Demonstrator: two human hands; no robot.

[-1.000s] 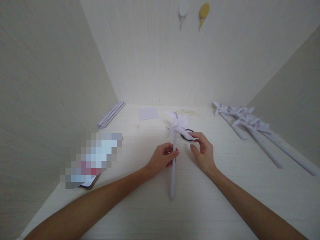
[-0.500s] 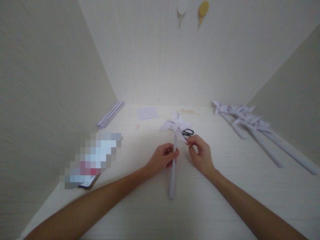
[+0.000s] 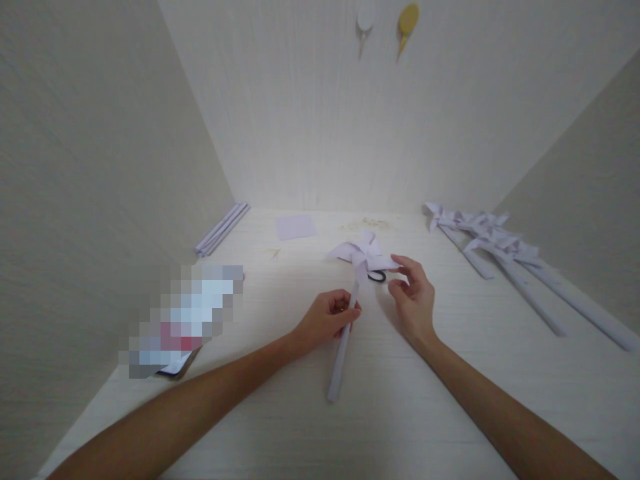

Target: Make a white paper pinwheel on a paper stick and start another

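My left hand (image 3: 326, 319) is closed round the stick of a white paper pinwheel (image 3: 364, 259), a little below its blades. The rolled-paper stick slants, with its lower end toward me and the blades away. My right hand (image 3: 414, 299) is open, thumb and fingers apart, its index fingertip at the tip of the right-hand blade; whether it presses on the blade or only brushes it is hard to see. Beneath the blades lies a pair of scissors (image 3: 379, 277), of which only a black handle loop shows.
Several finished paper pinwheels (image 3: 505, 241) lie at the right. A bundle of paper sticks (image 3: 223, 230) rests at the back left, beside a square paper sheet (image 3: 296, 227) and small scraps (image 3: 375, 223). A phone (image 3: 185, 327), its screen blurred, is at the left. Walls enclose the table.
The pinwheel's stick has tilted, its head moving right and its lower end left, and the blades have turned. My right hand has moved slightly right and opened its fingers.
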